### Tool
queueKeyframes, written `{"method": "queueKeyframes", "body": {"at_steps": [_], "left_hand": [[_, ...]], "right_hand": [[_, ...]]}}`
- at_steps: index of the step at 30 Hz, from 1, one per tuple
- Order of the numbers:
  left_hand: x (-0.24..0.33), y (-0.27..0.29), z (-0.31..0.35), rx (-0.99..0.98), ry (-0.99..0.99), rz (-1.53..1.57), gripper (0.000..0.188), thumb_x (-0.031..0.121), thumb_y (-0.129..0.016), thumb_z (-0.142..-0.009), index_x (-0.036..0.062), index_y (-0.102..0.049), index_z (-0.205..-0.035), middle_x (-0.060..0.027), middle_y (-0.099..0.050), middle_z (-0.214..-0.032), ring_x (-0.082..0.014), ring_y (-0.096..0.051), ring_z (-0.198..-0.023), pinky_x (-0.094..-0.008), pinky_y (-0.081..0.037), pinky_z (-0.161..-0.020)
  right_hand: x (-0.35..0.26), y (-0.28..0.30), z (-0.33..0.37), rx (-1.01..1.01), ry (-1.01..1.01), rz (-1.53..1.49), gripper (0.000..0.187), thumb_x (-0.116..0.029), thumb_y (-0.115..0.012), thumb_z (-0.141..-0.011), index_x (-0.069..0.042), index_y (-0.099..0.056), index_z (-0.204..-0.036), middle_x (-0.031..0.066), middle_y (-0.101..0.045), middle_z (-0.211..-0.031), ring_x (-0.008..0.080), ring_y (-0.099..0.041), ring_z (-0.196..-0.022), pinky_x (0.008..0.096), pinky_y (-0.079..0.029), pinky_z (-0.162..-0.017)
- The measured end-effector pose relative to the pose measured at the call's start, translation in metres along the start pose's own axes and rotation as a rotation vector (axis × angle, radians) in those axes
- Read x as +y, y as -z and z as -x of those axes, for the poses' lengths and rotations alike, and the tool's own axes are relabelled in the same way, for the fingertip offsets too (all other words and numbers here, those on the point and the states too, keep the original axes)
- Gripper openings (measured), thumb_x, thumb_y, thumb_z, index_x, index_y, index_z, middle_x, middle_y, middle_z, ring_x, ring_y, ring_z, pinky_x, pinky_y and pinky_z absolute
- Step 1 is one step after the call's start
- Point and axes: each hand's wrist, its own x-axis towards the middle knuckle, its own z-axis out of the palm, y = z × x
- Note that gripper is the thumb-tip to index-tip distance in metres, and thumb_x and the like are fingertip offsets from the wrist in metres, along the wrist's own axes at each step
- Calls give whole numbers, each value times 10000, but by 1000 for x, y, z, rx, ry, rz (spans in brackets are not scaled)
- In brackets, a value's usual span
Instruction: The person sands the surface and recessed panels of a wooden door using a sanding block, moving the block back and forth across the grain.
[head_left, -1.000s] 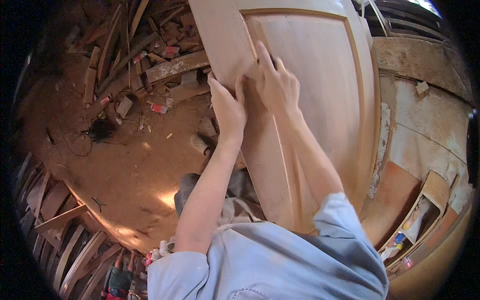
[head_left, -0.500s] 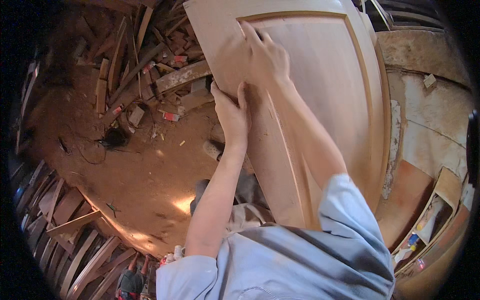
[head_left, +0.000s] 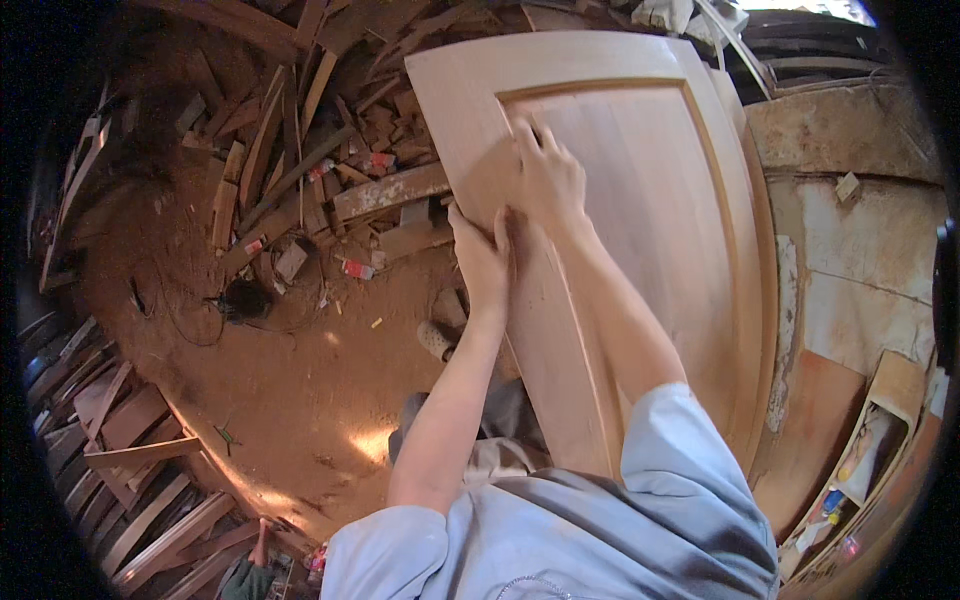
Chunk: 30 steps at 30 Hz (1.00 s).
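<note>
A pale wooden door [head_left: 660, 190] with a raised frame and a recessed panel lies in front of me, slanting from my waist to the far side. My left hand [head_left: 482, 265] grips its left edge, thumb on top and fingers over the side. Close by, my right hand [head_left: 553, 185] presses its bent fingertips along the groove between frame and panel, near the far left corner. A small dark spot shows between those fingers; whether it is a held piece or shadow, I cannot tell.
Wood offcuts [head_left: 385, 125] lie heaped beyond the door on the left. Stacked boards [head_left: 165, 530] fill the lower left, where part of another person [head_left: 250, 575] shows. On the right stand a worn bench surface [head_left: 850, 240] and a wooden tray [head_left: 895, 385] holding small items.
The whole view has shifted, so door and hands sit lower in the picture. My right hand has slid slightly nearer along the groove. The left keeps its place on the edge.
</note>
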Motion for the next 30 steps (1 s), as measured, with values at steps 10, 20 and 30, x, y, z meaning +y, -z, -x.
{"method": "queueKeyframes", "body": {"at_steps": [10,20,30], "left_hand": [[-7,-5,3,21,11,-17,614,193,-632,-944,-109,-335,-1389,-336,-550,-1267,-434,-559,-1186,-426,-432,-1009],[-12,-7,-4,76,-54,-111,691,305,-644,-946,-88,-316,-1410,-329,-563,-1284,-417,-581,-1189,-420,-462,-990],[-14,-1,-6,58,-52,-22,603,276,-649,-945,-61,-376,-1365,-324,-588,-1241,-439,-580,-1178,-432,-463,-980]], "right_hand": [[-4,-11,-49,-135,-92,58,221,-182,-466,-984,-155,-503,-1200,172,-643,-1078,412,-668,-883,531,-536,-720],[-4,-10,-60,-142,-9,81,259,-127,-492,-937,-132,-488,-1195,215,-634,-1092,441,-675,-846,520,-553,-726],[0,-8,-38,-91,-7,-35,135,-187,-430,-998,-145,-531,-1078,170,-653,-993,445,-649,-851,542,-515,-737]]}}
